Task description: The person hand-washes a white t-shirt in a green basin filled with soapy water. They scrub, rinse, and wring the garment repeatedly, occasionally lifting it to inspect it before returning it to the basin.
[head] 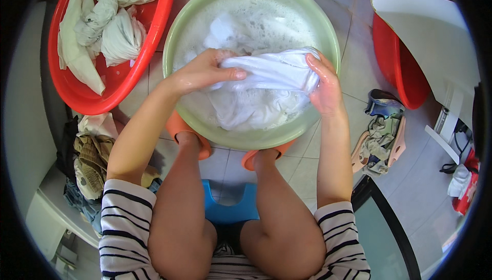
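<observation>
A wet white cloth garment (273, 70) is stretched between my two hands, just above soapy water in a round pale green basin (246, 143). My left hand (215, 70) grips its left end, with the thumb on top. At the other end, near the basin's right side, my right hand (326, 82) holds the bunched fabric between thumb and fingers. More white fabric (265, 109) lies partly under the suds below the held piece, and another white lump (222, 28) pokes out of the foam behind it.
A red basin (109, 105) with several wrung white garments (123, 36) stands at the upper left. Piled clothes (92, 161) lie below it. On the right are pink slippers (398, 141) with crumpled fabric between them, and another red basin (407, 72). A blue plastic stool (230, 211) is under me.
</observation>
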`<state>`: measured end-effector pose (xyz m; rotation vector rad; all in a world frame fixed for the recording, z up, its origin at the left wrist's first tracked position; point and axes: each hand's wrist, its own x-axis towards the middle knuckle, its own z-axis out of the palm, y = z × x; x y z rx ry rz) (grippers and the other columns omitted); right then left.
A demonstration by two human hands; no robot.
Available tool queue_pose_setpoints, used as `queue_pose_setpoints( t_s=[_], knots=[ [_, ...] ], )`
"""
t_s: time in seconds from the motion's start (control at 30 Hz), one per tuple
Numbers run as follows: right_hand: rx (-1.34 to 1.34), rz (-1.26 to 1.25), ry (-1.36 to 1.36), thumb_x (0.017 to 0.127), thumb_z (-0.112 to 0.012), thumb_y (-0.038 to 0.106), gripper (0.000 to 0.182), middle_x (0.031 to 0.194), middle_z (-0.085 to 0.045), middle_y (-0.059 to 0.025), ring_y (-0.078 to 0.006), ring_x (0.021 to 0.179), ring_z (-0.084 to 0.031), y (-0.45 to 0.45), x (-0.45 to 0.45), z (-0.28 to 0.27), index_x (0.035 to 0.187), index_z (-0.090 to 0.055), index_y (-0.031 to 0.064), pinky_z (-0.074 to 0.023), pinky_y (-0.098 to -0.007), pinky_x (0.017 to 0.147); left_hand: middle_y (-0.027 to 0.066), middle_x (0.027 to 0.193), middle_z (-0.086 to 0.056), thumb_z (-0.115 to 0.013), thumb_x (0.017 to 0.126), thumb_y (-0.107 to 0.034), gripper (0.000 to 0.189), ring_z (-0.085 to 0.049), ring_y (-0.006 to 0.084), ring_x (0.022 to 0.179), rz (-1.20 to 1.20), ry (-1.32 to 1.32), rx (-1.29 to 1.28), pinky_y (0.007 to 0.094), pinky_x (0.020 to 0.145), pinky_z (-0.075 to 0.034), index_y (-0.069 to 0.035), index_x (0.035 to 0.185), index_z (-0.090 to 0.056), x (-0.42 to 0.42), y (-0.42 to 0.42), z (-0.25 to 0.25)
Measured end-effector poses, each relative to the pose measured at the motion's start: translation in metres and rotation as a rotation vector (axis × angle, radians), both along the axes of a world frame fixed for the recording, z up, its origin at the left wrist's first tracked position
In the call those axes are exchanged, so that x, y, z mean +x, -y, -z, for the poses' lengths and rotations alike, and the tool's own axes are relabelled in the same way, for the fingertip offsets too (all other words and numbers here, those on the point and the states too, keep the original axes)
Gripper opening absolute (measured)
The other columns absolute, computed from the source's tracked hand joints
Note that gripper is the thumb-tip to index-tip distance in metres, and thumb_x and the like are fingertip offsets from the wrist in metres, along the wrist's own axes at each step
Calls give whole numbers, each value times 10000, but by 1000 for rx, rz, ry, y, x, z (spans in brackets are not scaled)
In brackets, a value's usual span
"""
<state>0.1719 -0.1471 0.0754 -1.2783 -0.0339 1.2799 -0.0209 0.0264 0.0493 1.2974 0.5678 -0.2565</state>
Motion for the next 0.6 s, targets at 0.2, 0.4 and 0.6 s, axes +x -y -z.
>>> queue_pose_setpoints(
  t_s=[0.2,0.4,0.6],
  knots=[
    [-321,12,184,800,-664,263,353,903,-622,-65,-135,836,-571,-17,-27,38,999,-587,-18,-447,-268,737,75,941,-606,-547,782,-139,416,-566,171,805,-325,81,19,322,727,-447,-1,1167,-474,9,18,44],
    [-528,-59,498,791,-633,203,354,920,-631,-103,-167,806,-583,-1,-33,113,1027,-576,-54,-455,-286,730,164,857,-630,-600,766,-189,339,-597,322,783,-74,-86,451,392,742,-463,-74,1084,-576,28,44,82],
    [-206,227,-248,854,-604,251,308,993,-606,-78,-204,833,-580,-32,-49,71,1052,-567,17,-490,-333,777,133,929,-644,-662,750,-244,308,-611,336,838,-499,-83,381,376,753,-483,-74,1005,-641,39,70,66]
  ],
)
